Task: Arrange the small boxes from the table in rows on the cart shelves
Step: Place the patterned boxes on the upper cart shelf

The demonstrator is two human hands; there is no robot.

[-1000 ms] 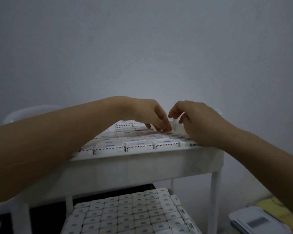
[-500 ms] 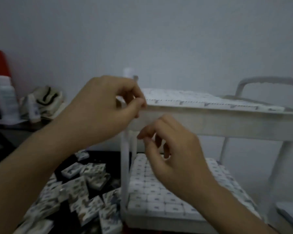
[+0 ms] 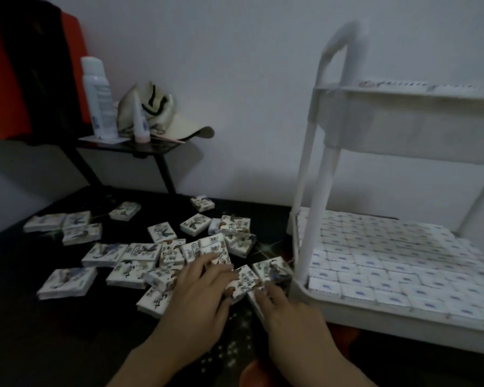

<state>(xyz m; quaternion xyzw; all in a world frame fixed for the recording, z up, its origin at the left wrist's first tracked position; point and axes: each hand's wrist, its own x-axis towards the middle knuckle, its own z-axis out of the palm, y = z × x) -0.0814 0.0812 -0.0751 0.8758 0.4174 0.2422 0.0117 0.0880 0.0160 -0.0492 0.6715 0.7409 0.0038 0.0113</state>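
Note:
Several small white boxes with printed pictures (image 3: 162,233) lie scattered on the dark table (image 3: 39,331). My left hand (image 3: 199,297) lies over the near part of the pile, its fingers stretched across boxes. My right hand (image 3: 288,311) is just right of it, fingertips touching a box (image 3: 246,277) near the cart's corner; blur hides whether they grip it. The white cart (image 3: 316,191) stands at the right. Its lower shelf (image 3: 361,305) is packed with rows of boxes (image 3: 389,255). More boxes (image 3: 419,85) line the top shelf.
A small black side table (image 3: 134,148) at the back left carries a white spray bottle (image 3: 97,99), a small tube (image 3: 140,121) and a cap (image 3: 162,113). A red and black object (image 3: 25,68) stands at the far left. The cart's handle (image 3: 344,43) rises at its near-left corner.
Both hands have come down from the cart's top shelf to the pile of loose boxes on the table. The view has swung left and down with them.

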